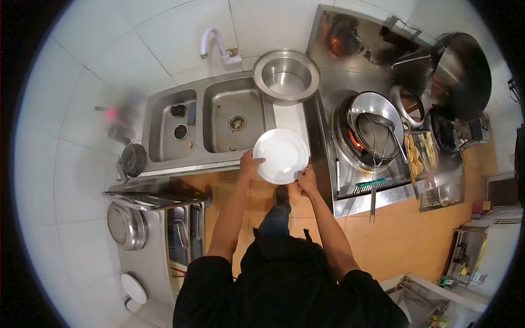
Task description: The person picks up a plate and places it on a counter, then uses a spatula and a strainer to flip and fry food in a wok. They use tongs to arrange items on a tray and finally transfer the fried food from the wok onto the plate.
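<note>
A white plate (281,155) is held level in front of me, near the front edge of the sink counter. My left hand (250,165) grips its left rim, thumb on top. On the lower right rim, my right hand (307,177) is closed in the same way. The fingers under the plate are hidden. Just beyond the plate, a wide-rimmed steel pot (286,76) stands on the counter right of the basins.
Left lies a double sink (206,120) under a white faucet (214,44). To the right, a stove glows beneath a wok (377,123) with a ladle and strainer. A steel bowl (127,226) and another white plate (134,288) sit on the left side counter.
</note>
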A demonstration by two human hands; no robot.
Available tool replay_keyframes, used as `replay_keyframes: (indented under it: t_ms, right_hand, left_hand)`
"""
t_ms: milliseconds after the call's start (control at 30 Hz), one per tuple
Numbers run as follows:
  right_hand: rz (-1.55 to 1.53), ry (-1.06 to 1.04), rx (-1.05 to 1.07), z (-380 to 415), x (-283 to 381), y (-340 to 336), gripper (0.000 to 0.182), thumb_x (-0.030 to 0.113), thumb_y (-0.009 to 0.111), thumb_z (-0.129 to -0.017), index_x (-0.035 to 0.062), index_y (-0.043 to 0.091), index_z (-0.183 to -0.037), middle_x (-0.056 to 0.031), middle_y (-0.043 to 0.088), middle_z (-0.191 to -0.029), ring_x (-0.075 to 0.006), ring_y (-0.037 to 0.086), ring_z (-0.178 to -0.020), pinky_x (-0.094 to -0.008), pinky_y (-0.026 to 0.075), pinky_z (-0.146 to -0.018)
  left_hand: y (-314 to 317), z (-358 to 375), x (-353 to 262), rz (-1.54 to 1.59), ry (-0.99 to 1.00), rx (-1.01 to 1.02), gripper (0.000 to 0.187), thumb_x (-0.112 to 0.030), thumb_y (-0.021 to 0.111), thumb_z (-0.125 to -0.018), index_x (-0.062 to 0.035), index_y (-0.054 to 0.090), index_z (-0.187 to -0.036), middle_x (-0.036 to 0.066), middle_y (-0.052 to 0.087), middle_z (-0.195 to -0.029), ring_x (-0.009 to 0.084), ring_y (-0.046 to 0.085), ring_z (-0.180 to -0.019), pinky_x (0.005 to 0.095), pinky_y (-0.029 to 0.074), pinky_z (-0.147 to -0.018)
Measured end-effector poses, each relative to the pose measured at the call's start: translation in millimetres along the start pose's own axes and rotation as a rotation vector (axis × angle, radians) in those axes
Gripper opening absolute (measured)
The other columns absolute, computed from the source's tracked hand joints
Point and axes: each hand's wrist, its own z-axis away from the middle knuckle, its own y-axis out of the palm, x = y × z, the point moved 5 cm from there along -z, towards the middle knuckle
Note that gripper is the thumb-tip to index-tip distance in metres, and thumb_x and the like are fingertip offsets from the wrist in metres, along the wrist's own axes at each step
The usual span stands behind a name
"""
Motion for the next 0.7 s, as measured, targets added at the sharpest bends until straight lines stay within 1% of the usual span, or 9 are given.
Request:
replay_keyframes:
  t_ms: [33,67,133,167,233,333,533,667,700]
  right_hand:
    - [0.042,-0.104,-0.111,-25,-15,7,0.039,0.009,0.062,-0.086,-0.0014,0.050,-0.121,-0.0173,0.064,-0.094,-0.0269,0.067,-0.075,-0.0411,0.056,-0.065]
    - [0.044,-0.101,-0.104,-42,-21,14,0.039,0.009,0.062,-0.086,-0.0014,0.050,-0.121,-0.0173,0.064,-0.094,-0.0269,0.067,-0.075,-0.0411,0.056,-0.065]
    - [0.129,-0.103,-0.200,-53,-22,10,0.039,0.009,0.062,-0.086,-0.0013,0.050,-0.121,-0.0216,0.066,-0.096,-0.0336,0.068,-0.086,-0.0442,0.053,-0.080]
    - [0.131,-0.081,-0.191,-58,-26,11,0.039,0.009,0.062,-0.086,-0.0013,0.050,-0.121,-0.0216,0.066,-0.096,-0.0336,0.068,-0.086,-0.0442,0.053,-0.080]
    - [0.075,0.171,-0.142,-57,1,-1,0.038,0.009,0.062,-0.086,-0.0025,0.050,-0.121,-0.0249,0.066,-0.102,-0.0400,0.067,-0.095,-0.0466,0.051,-0.085]
    - [0.052,0.212,-0.180,-59,16,-9,0.039,0.007,0.060,-0.086,-0.0037,0.049,-0.122,-0.0274,0.064,-0.108,-0.0422,0.064,-0.103,-0.0477,0.050,-0.087]
    - [0.032,0.116,-0.106,-76,21,-11,0.042,0.004,0.057,-0.088,-0.0044,0.046,-0.127,-0.0279,0.061,-0.116,-0.0411,0.061,-0.110,-0.0456,0.047,-0.093]
    - [-0.002,0.169,-0.069,-74,25,-17,0.042,0.004,0.057,-0.087,-0.0058,0.046,-0.127,-0.0270,0.060,-0.117,-0.0399,0.060,-0.112,-0.0442,0.047,-0.094]
    - [-0.080,0.190,-0.039,-70,35,-21,0.044,0.005,0.058,-0.087,-0.0064,0.046,-0.127,-0.0267,0.061,-0.117,-0.0396,0.061,-0.110,-0.0442,0.047,-0.094]
  left_hand:
    - [3,-14,-8,-0.013,-0.019,0.023,0.044,-0.015,0.083,-0.065,-0.0013,0.070,-0.104,0.017,0.072,-0.099,0.0293,0.070,-0.089,0.0391,0.054,-0.080]
    - [11,-31,1,-0.073,-0.012,-0.020,0.045,-0.015,0.083,-0.065,-0.0020,0.070,-0.106,0.017,0.072,-0.100,0.0310,0.070,-0.089,0.0391,0.054,-0.081]
    - [20,-51,-11,-0.093,-0.001,0.000,0.046,-0.016,0.084,-0.065,-0.0017,0.070,-0.106,0.018,0.072,-0.100,0.0318,0.070,-0.090,0.0391,0.053,-0.082]
    - [24,-57,-14,-0.117,0.021,0.026,0.047,-0.016,0.084,-0.064,-0.0015,0.070,-0.107,0.018,0.072,-0.100,0.0327,0.069,-0.091,0.0391,0.053,-0.082]
    - [34,-72,-10,-0.130,-0.028,0.056,0.047,-0.016,0.084,-0.064,-0.0011,0.070,-0.106,0.019,0.071,-0.101,0.0326,0.069,-0.091,0.0390,0.053,-0.083]
    - [45,-86,-11,-0.099,-0.086,0.090,0.047,-0.016,0.084,-0.064,-0.0002,0.069,-0.106,0.021,0.071,-0.100,0.0328,0.069,-0.093,0.0390,0.053,-0.084]
    - [52,-91,-4,-0.117,-0.082,0.058,0.048,-0.018,0.085,-0.065,0.0007,0.068,-0.105,0.020,0.071,-0.097,0.0329,0.069,-0.091,0.0397,0.053,-0.082]
    - [53,-87,-2,-0.089,-0.074,0.065,0.049,-0.019,0.085,-0.066,0.0005,0.066,-0.107,0.020,0.072,-0.099,0.0321,0.069,-0.092,0.0400,0.053,-0.083]
    - [53,-86,-3,-0.092,-0.076,0.063,0.049,-0.019,0.085,-0.066,0.0005,0.066,-0.107,0.020,0.072,-0.099,0.0321,0.069,-0.092,0.0400,0.053,-0.083]
